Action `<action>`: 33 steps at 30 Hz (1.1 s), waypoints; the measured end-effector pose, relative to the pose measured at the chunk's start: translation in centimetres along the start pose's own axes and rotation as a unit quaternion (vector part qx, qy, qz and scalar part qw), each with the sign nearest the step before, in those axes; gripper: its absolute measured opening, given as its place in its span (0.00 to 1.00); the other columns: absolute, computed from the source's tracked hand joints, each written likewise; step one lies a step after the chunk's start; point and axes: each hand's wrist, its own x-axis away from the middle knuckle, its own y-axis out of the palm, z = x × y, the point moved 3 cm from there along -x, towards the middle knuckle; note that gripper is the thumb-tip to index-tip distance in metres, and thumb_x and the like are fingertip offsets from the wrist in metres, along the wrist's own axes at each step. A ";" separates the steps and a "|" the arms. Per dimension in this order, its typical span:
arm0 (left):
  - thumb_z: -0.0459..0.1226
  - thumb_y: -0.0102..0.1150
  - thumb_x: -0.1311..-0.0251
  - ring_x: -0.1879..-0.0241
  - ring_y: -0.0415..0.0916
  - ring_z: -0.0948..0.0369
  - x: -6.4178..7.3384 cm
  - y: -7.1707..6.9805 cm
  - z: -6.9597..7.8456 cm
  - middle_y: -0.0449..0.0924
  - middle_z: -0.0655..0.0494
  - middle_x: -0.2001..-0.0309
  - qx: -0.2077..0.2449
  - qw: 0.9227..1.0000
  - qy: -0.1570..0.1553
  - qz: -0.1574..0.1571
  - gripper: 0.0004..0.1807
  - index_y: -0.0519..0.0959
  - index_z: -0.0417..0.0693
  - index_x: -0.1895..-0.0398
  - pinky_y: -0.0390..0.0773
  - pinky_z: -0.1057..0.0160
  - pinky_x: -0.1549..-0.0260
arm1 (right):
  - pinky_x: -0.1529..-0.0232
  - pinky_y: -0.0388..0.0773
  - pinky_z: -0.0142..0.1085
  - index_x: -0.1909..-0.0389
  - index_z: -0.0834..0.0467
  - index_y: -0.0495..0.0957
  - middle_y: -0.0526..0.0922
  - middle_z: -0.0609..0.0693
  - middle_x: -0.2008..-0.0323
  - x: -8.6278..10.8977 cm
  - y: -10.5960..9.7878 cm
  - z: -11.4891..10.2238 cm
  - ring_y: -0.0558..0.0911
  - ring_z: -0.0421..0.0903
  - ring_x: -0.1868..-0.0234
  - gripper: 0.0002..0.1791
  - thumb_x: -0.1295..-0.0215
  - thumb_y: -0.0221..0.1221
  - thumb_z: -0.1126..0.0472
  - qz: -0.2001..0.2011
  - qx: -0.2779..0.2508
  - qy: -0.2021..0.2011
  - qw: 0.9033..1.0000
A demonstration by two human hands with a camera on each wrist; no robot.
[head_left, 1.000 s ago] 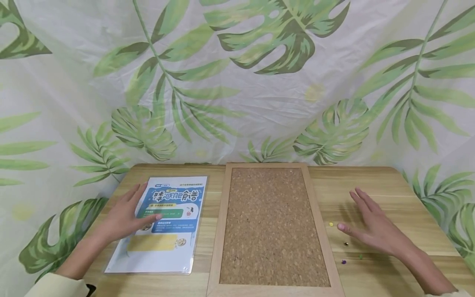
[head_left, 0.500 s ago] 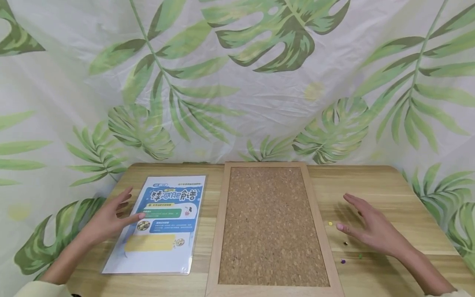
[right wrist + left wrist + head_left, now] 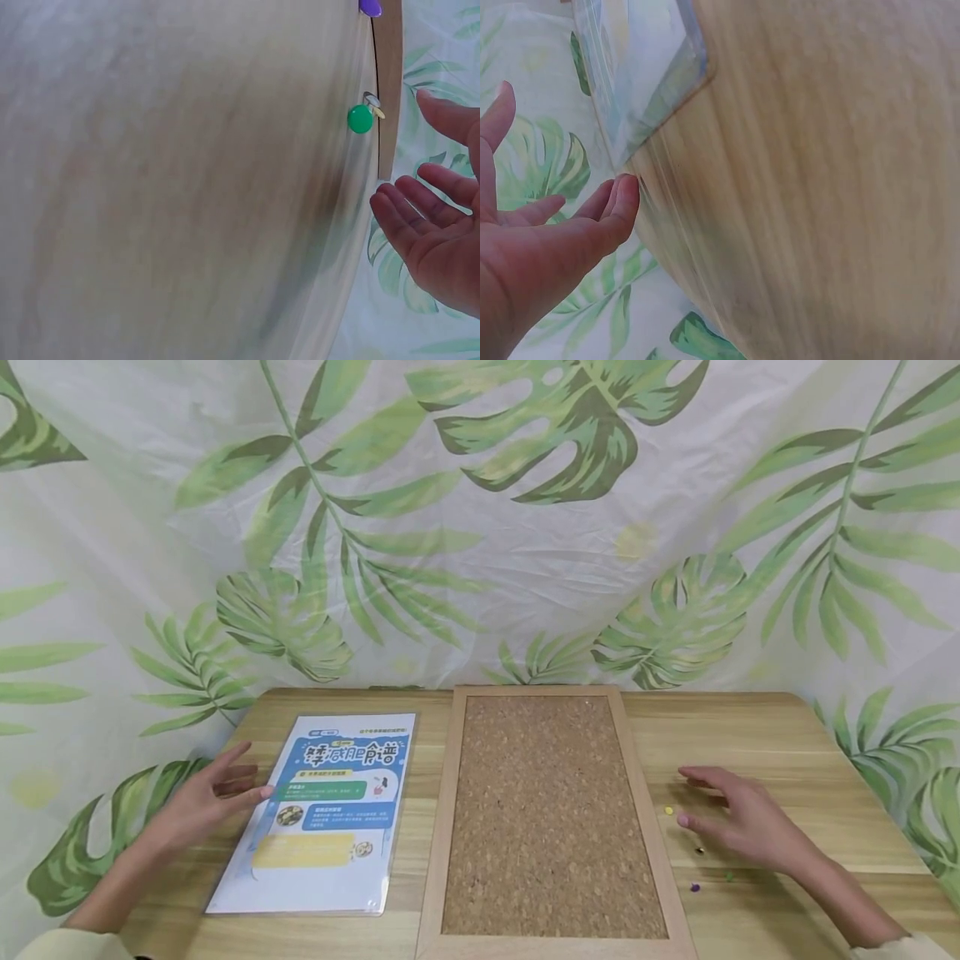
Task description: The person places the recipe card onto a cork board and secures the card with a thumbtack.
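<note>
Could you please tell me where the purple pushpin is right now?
In the head view, the purple pushpin lies on the table, just right of the corkboard, with the green pushpin to its right.

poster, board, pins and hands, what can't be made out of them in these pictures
- Poster: head view, small print too tiny and blurred to read.
- Board: head view, near edge cut off by the picture's bottom.
- Purple pin: right wrist view, partly cut off by the top edge.
- Right hand: same view, partly cut off by the right edge.
</note>
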 end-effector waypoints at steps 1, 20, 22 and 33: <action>0.50 0.64 0.25 0.30 0.68 0.23 0.0 -0.1 -0.1 0.63 0.17 0.26 0.001 1.000 0.000 0.000 0.55 0.40 0.35 0.13 0.84 0.43 0.45 | 0.48 0.88 0.54 0.34 0.68 0.78 0.86 0.66 0.40 -0.1 0.1 0.0 0.87 0.65 0.44 0.34 0.36 0.76 0.57 -0.001 -0.005 0.004 1.000; 0.49 0.70 0.29 0.43 0.83 0.36 -0.1 -0.1 -1.2 0.78 0.22 0.38 -0.034 0.999 0.004 0.002 0.55 0.49 0.24 0.17 0.79 0.73 0.62 | 0.61 0.87 0.30 0.46 0.65 0.85 0.91 0.52 0.55 -0.7 1.3 0.3 0.87 0.39 0.58 0.19 0.35 0.75 0.63 -0.026 -0.047 0.053 0.997; 0.50 0.71 0.30 0.44 0.84 0.37 -0.1 0.0 -1.1 0.78 0.22 0.38 -0.040 0.999 -0.001 0.002 0.56 0.49 0.24 0.18 0.80 0.72 0.62 | 0.61 0.86 0.30 0.46 0.64 0.86 0.91 0.50 0.56 -0.8 1.4 0.3 0.86 0.36 0.59 0.18 0.35 0.74 0.63 -0.035 -0.050 0.056 0.997; 0.50 0.77 0.37 0.45 0.84 0.37 -0.1 0.3 -1.1 0.80 0.25 0.39 -0.053 0.998 -0.002 0.018 0.59 0.52 0.25 0.18 0.80 0.71 0.63 | 0.61 0.86 0.30 0.48 0.63 0.86 0.89 0.49 0.57 -1.2 1.7 -0.1 0.83 0.31 0.60 0.16 0.35 0.74 0.63 -0.056 -0.056 0.056 0.995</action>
